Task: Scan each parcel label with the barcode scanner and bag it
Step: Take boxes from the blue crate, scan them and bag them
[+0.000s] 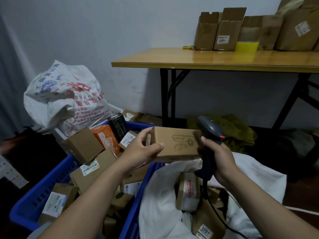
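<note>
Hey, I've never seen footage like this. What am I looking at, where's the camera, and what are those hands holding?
There is no machine here, just a person's two bare hands. The single picture comes from a camera worn on their head, looking down. The left hand grips a cardboard box; the right hand grips a dark barcode scanner beside it. Below are a blue crate of parcels and a white sack with more inside. Behind stands a table with boxes on it.
</note>
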